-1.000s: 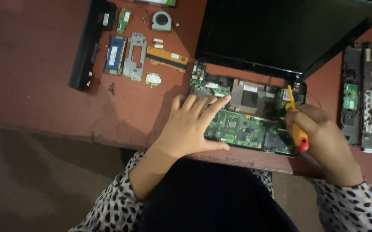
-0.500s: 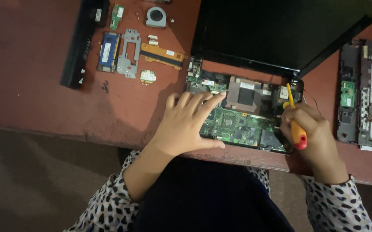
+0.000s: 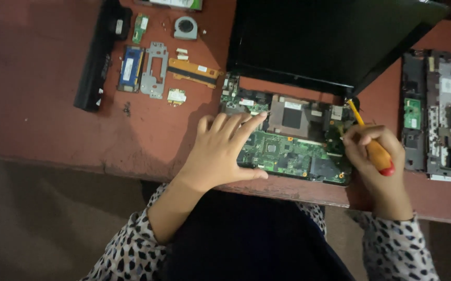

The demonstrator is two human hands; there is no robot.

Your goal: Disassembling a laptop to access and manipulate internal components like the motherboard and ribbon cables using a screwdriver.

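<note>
Two bare hands work over a green laptop circuit board (image 3: 288, 151): left hand (image 3: 220, 151) spread flat on it, right hand (image 3: 374, 156) pinching a yellow-and-orange screwdriver (image 3: 374, 148).

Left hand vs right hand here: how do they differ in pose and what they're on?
The left hand lies flat with fingers spread on the green circuit board; the right hand is curled into a grip. The left hand holds nothing; the right hand holds a screwdriver with a yellow shaft and orange handle, its tip up near the laptop's hinge corner. Both are bare and work over the same opened laptop.
</note>
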